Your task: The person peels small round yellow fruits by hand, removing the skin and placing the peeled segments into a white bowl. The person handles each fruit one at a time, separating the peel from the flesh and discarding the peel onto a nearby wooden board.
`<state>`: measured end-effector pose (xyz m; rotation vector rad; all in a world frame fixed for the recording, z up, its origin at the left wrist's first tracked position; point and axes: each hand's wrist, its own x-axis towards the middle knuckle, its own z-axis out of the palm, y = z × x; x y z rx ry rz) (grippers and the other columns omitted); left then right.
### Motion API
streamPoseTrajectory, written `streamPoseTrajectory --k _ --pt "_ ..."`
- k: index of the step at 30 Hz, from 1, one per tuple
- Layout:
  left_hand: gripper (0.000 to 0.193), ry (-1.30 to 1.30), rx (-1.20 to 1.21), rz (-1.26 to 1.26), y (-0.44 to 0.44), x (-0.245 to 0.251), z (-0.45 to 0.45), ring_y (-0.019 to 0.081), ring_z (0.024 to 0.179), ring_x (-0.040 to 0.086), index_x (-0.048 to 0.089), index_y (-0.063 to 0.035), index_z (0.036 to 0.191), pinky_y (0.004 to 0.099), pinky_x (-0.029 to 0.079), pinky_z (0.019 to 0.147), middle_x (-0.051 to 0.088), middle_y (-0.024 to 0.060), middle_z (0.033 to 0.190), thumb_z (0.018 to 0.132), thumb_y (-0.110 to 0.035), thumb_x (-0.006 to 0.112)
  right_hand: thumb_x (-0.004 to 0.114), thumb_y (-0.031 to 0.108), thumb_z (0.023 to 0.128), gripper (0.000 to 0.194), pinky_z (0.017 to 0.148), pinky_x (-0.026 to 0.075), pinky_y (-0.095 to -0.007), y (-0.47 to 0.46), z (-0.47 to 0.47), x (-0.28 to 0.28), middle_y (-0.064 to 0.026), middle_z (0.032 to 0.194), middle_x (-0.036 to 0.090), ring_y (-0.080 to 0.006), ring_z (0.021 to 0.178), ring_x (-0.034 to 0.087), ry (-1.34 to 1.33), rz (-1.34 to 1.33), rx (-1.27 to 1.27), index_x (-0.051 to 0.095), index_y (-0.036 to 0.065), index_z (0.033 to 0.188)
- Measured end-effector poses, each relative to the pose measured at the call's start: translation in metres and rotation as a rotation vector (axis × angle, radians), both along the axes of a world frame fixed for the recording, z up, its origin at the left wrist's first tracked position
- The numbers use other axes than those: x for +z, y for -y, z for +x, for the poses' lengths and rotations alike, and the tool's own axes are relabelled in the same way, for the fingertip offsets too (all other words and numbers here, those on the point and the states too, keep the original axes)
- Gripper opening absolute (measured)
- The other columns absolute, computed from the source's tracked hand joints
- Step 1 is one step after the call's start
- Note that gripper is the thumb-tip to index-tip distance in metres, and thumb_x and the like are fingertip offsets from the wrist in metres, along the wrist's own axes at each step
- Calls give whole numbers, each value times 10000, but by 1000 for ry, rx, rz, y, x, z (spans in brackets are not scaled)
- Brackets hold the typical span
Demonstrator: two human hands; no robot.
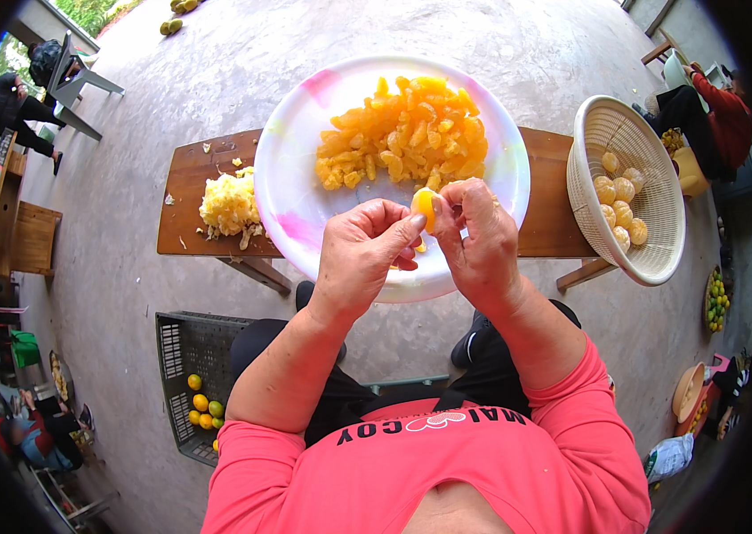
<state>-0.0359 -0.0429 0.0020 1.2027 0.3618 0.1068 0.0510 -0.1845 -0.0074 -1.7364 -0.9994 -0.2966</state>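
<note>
Over the near part of a large white plastic basin (296, 140), both my hands hold one orange citrus segment (424, 208) between their fingertips. My left hand (369, 250) pinches it from the left with thumb and forefinger. My right hand (479, 230) grips its right side. Beyond my hands, a heap of peeled orange citrus segments (409, 133) lies in the basin. A few more bits of orange show below my fingers, partly hidden. The basin rests on a brown wooden bench (549, 193). A pile of pale citrus membrane scraps (229, 203) sits on the bench beside the basin's left rim.
At the bench's right end, a cream plastic colander (662, 260) holds several peeled whole citrus fruits (622, 212). A dark plastic crate (169, 374) with unpeeled citrus (200, 402) stands on the floor by my left leg. People sit or stand near both picture edges.
</note>
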Motion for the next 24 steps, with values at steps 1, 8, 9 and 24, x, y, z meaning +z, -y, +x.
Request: streamPoseTrajectory --k 1,8,9,24 --pt "165 8 -1 -12 0 0 0 67 666 607 657 -1 951 224 560 613 649 29 796 925 -158 698 656 -35 869 141 595 498 -359 0 0 0 -155 786 567 -303 668 599 1 -4 -4 538 6 934" --pt "163 71 101 20 4 -1 -1 86 705 632 642 15 995 232 567 651 659 46 877 922 -122 693 668 9 862 137 589 516 -303 -2 -6 3 -116 809 599 -179 681 620 -286 -5 2 559 -4 944" --pt "160 91 118 44 5 -1 -1 89 712 635 640 18 999 232 567 654 660 48 884 921 -111 693 666 15 861 125 584 511 -302 -2 -6 4 -114 795 598 -173 672 613 -321 -17 11 562 -8 926" --pt "129 161 198 214 16 -7 3 115 730 664 606 19 962 243 574 652 649 58 895 893 -23 707 658 15 831 105 568 476 -286 1 0 -2 -92 708 581 -138 608 537 -501 -33 53 557 -14 822"
